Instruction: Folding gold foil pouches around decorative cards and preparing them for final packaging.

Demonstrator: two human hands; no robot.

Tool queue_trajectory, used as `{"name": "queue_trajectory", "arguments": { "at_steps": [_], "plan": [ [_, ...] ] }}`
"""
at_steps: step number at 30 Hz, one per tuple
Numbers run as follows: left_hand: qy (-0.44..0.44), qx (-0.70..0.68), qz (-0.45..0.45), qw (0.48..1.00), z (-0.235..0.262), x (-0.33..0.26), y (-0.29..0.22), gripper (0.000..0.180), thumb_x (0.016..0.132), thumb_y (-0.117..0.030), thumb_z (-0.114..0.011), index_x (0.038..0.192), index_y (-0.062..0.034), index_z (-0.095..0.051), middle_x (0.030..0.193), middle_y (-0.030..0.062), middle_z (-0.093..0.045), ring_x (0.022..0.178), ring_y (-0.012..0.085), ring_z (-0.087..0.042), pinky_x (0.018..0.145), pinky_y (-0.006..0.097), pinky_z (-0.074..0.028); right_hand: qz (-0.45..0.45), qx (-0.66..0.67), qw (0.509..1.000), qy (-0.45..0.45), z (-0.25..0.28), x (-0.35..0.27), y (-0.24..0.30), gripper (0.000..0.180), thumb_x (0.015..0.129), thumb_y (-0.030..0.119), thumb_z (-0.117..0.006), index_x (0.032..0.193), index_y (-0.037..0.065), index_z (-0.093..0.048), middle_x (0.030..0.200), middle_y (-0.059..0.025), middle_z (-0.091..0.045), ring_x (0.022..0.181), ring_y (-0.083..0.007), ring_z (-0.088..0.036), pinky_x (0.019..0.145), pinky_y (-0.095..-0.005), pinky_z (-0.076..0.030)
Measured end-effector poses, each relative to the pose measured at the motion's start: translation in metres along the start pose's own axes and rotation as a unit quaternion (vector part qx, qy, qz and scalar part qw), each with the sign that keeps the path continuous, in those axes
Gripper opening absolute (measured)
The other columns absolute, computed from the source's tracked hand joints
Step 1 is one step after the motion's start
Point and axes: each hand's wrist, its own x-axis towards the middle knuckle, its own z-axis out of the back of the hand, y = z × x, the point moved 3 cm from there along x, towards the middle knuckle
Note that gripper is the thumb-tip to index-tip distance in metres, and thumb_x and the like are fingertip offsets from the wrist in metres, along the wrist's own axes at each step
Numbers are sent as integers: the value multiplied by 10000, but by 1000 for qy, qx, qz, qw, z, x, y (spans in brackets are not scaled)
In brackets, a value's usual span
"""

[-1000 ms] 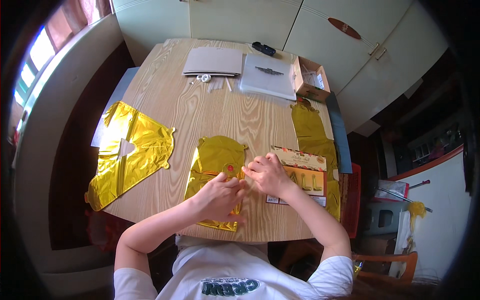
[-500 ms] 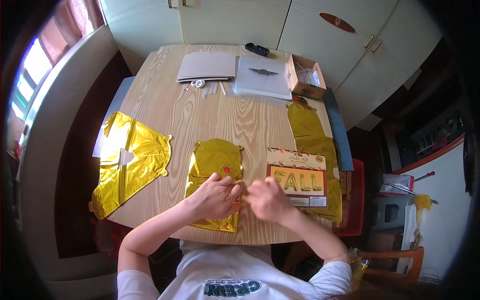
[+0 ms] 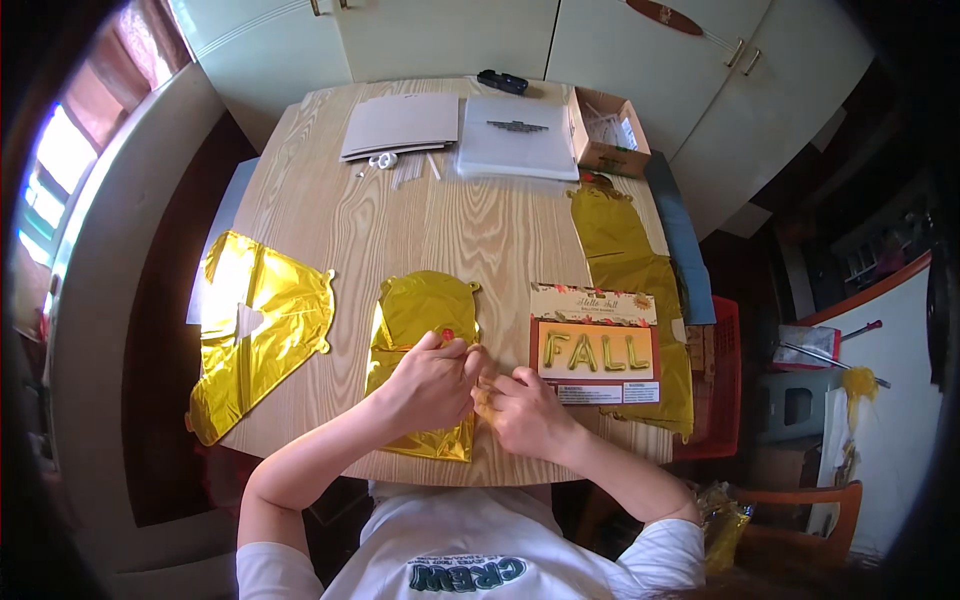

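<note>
A flat gold foil balloon (image 3: 430,298) with a small red spot lies at the middle of the table's near side. Above its right edge, my left hand (image 3: 435,375) is closed, its fingers bent together. My right hand (image 3: 525,412) meets it at the fingertips, also closed, with a yellowish tint on its fingers. Whatever they pinch between them is too small and covered to make out. Just beyond the right hand lies a card-backed package (image 3: 597,310) picturing gold letter balloons. It rests partly over more gold foil (image 3: 640,270).
Another gold foil balloon (image 3: 275,330) overhangs the table's left edge. Toward the back are grey cardboard sheets (image 3: 400,125), white rings (image 3: 382,160), clear plastic sleeves (image 3: 515,155), an open box (image 3: 612,160) and a black object (image 3: 502,81). A red crate (image 3: 725,390) stands to the right.
My right hand has turned and come down slightly to the left, now less blurred. My left hand has barely moved. The whole view has shifted a little.
</note>
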Motion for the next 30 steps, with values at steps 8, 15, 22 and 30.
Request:
{"name": "queue_trajectory", "arguments": {
  "at_steps": [8, 15, 22, 30],
  "plan": [
    [7, 5, 8, 1000, 0, 14, 10, 572, 721, -244, -641, 1179, 87, -553, 702, 49, -585, 825, 186, -591, 727, 341, -376, -14, 25, 1000, -9, -4, -2, -1, 311, 833, 156, -538, 1034, -5, -713, 916, -22, -712, 941, -139, -591, 925, -338, -365],
    [29, 15, 18, 999, 2, 22, 15, 577, 732, -257, -639, 1202, 64, -541, 700, 48, -575, 804, 207, -594, 719, 355, -373, -9, 10, 1000, -3, -7, -3, -1, 297, 839, 153, -536, 1020, 7, -721, 924, -25, -714, 958, -143, -597, 925, -346, -368],
    [-76, -144, 88, 983, 20, -12, 45, 438, 892, -265, -591, 1268, -55, -507, 1184, 132, -615, 1135, 290, -558, 902, 465, -370, 0, 25, 1000, -12, 6, -1, -3, 227, 743, 91, -606, 916, 74, -753, 995, -9, -728, 1008, -149, -630, 893, -352, -389],
    [-58, -102, 190, 975, 5, -129, 29, 475, 902, -327, -614, 1271, -40, -531, 1395, 148, -509, 1336, 283, -446, 1080, 505, -307, -28, 91, 995, -24, 7, -11, -7, 324, 687, -7, -601, 960, 95, -743, 1047, -25, -721, 1068, -169, -637, 868, -351, -433]
  ]
}}
